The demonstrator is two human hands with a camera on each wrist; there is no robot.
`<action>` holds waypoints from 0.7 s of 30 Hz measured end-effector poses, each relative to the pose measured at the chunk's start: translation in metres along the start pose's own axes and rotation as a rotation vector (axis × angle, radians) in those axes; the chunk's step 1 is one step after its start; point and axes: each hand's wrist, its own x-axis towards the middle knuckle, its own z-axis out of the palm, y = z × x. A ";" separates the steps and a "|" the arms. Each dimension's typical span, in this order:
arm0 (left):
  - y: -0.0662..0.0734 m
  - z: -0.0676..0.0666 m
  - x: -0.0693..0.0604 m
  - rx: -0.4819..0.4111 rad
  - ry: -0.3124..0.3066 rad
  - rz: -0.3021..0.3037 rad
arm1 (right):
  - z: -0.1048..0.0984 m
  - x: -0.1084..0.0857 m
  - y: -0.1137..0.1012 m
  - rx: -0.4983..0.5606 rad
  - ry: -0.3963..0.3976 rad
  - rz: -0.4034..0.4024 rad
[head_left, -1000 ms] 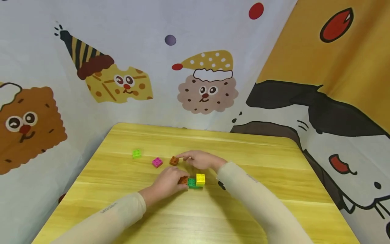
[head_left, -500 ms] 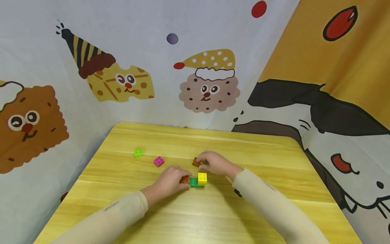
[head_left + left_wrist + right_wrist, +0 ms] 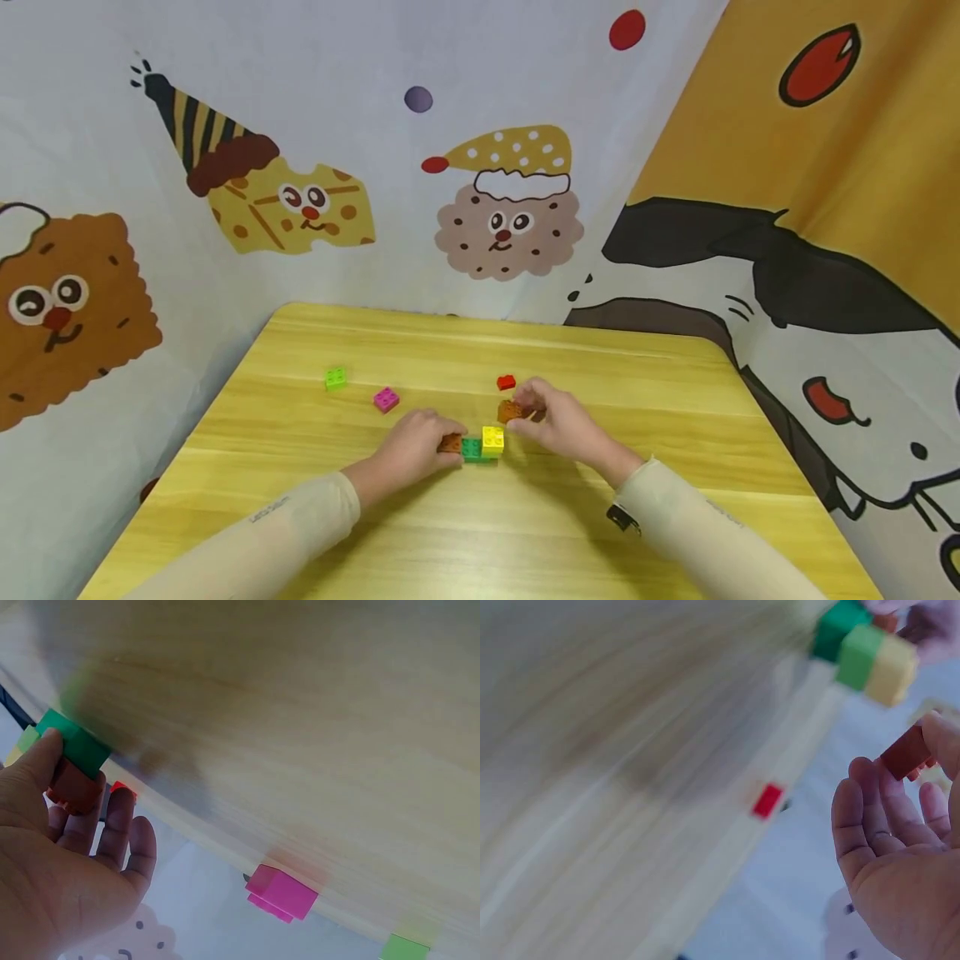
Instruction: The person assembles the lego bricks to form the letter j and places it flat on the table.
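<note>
My left hand [image 3: 408, 446] holds a small joined build by its left end, thumb and fingers on either side of a brown brick [image 3: 451, 443]. That brown brick sits on a green brick [image 3: 472, 451], and a yellow brick [image 3: 492, 440] stands higher at the right end. In the right wrist view a lighter green brick [image 3: 859, 656] shows between the green and the yellow. Just right of the build, my right hand [image 3: 566, 425] pinches another brown brick [image 3: 907, 752] between thumb and fingertips, raised off the table. Part of each brown brick is hidden by fingers.
A red brick [image 3: 506, 382] lies behind my right hand. To the left are a magenta brick [image 3: 386, 400] and, farther off, a lime green brick [image 3: 335, 379]. The wooden table [image 3: 420, 542] meets a printed cloth [image 3: 405, 275] at its back edge.
My right hand first touched the loose brown brick, then drew it rightward and now holds it up beside the build. The red brick has come into view. My left hand stays put.
</note>
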 end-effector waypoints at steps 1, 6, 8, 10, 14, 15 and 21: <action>0.000 0.000 0.000 -0.004 0.001 -0.002 | 0.000 0.001 -0.006 -0.006 -0.019 -0.027; -0.001 0.000 0.001 0.003 0.009 0.001 | 0.008 0.002 -0.021 -0.137 -0.092 -0.119; -0.001 0.001 0.001 0.010 0.010 0.005 | 0.011 0.000 -0.022 -0.153 -0.098 -0.122; -0.002 0.001 0.001 0.010 0.010 0.008 | 0.013 -0.002 -0.022 -0.144 -0.096 -0.119; -0.002 0.001 0.001 0.010 0.016 0.015 | 0.016 -0.005 -0.021 -0.044 -0.082 -0.055; -0.002 0.001 0.001 0.008 0.018 0.018 | 0.017 -0.006 -0.022 0.008 -0.080 -0.015; -0.001 0.002 -0.001 0.002 0.018 0.017 | 0.026 -0.011 -0.023 0.496 -0.097 0.307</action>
